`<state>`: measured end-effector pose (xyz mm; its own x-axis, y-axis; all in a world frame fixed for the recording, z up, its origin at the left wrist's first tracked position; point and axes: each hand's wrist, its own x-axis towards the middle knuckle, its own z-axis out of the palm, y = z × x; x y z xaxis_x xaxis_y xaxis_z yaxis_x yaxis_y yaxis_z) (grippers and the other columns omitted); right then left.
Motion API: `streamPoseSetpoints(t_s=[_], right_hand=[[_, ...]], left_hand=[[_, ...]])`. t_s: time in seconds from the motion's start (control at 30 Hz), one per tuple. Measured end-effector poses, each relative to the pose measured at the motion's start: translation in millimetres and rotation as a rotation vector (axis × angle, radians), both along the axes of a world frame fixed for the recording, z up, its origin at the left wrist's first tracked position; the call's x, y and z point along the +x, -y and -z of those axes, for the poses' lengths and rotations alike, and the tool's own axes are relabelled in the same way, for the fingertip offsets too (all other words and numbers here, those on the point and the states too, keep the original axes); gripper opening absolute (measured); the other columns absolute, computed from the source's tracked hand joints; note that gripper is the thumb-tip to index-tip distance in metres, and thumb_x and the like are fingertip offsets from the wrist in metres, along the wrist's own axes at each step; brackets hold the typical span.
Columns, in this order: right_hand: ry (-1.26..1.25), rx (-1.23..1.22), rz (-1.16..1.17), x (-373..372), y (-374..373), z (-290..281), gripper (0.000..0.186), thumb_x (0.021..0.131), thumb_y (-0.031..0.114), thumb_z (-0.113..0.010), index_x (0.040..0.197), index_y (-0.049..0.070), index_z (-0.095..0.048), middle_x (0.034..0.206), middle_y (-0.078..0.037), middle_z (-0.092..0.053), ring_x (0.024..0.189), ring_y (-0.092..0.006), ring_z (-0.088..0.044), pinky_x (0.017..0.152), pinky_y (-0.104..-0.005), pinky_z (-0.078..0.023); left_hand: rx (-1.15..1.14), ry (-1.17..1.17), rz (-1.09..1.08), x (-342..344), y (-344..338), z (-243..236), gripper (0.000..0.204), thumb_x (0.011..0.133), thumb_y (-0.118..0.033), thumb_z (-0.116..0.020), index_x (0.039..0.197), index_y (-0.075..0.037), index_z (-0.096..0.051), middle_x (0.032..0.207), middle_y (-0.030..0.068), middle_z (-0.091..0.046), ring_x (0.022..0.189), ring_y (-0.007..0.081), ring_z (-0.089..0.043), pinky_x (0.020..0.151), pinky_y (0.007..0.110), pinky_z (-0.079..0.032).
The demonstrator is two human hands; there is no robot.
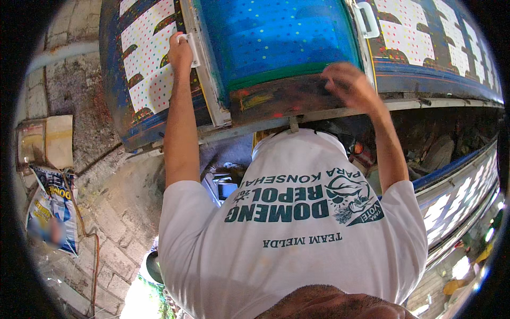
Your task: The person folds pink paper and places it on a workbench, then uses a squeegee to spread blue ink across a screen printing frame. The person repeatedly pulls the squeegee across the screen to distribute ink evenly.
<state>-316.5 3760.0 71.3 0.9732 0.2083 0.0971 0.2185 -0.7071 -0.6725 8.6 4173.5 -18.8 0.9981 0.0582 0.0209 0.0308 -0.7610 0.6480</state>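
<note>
A wooden printing frame [204,74] with blue mesh [276,37] lies on a long table covered with dotted blue and white cloth [146,58]. My left hand [180,50] is closed around a white handle [192,49] on the frame's left rail. At the frame's near end, my right hand [348,85] is blurred, its fingers bent over the dark, ink-stained band [281,98]. Whether it grips anything there is unclear. My white printed shirt [292,234] fills the lower middle.
A second white handle [367,18] sits on the frame's right rail. A brick wall [79,80] stands at the left, with a cardboard piece [50,141] and a printed bag [53,204] against it. A lower rack of printed cloth [459,199] runs along the right.
</note>
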Motion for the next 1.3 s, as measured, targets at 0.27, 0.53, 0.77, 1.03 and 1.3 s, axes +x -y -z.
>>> streamPoseSetpoints(t_s=[0.27,0.53,0.77,1.03,1.3], right_hand=[[-0.170,-0.469,-0.363,-4,-63,-19,0.065,0.081,0.015,-0.079,0.142,0.007,-0.060,0.142,-0.017,-0.058,0.130,-0.0362,-0.057,0.116,-0.0492,-0.044],[0.027,-0.584,0.000,12,-93,-16,0.068,0.072,-0.004,-0.068,0.139,0.009,-0.063,0.134,-0.015,-0.066,0.125,-0.0362,-0.063,0.110,-0.0477,-0.050],[-0.200,-0.596,0.113,13,-104,-17,0.065,0.070,-0.001,-0.070,0.132,0.018,-0.071,0.128,-0.009,-0.075,0.117,-0.0310,-0.071,0.102,-0.0469,-0.056],[-0.051,-0.613,0.104,15,-99,-23,0.064,0.069,0.001,-0.071,0.131,0.017,-0.072,0.128,-0.008,-0.075,0.115,-0.0293,-0.072,0.100,-0.0451,-0.058],[0.057,-0.618,0.152,54,-100,8,0.062,0.073,-0.003,-0.070,0.131,0.017,-0.071,0.125,-0.008,-0.075,0.115,-0.0290,-0.071,0.099,-0.0442,-0.057]], left_hand=[[0.004,-0.053,-0.016,-8,11,-19,0.033,0.105,-0.026,-0.051,0.134,-0.017,-0.063,0.120,0.0260,-0.073,0.112,0.0482,-0.069,0.100,0.056,-0.052],[0.006,-0.052,0.015,-12,13,-26,0.034,0.107,-0.024,-0.047,0.137,-0.015,-0.060,0.117,0.0265,-0.073,0.110,0.0483,-0.068,0.097,0.058,-0.052],[-0.052,-0.042,0.028,-13,12,-24,0.035,0.106,-0.022,-0.048,0.138,-0.011,-0.057,0.114,0.0267,-0.073,0.106,0.0467,-0.070,0.092,0.057,-0.054],[-0.095,-0.076,0.036,-15,12,-27,0.035,0.107,-0.022,-0.048,0.138,-0.009,-0.057,0.116,0.0273,-0.073,0.107,0.0454,-0.071,0.089,0.056,-0.057],[-0.040,-0.054,0.017,-13,13,-20,0.035,0.109,-0.023,-0.047,0.139,-0.010,-0.057,0.117,0.0264,-0.073,0.110,0.0476,-0.069,0.093,0.056,-0.054]])
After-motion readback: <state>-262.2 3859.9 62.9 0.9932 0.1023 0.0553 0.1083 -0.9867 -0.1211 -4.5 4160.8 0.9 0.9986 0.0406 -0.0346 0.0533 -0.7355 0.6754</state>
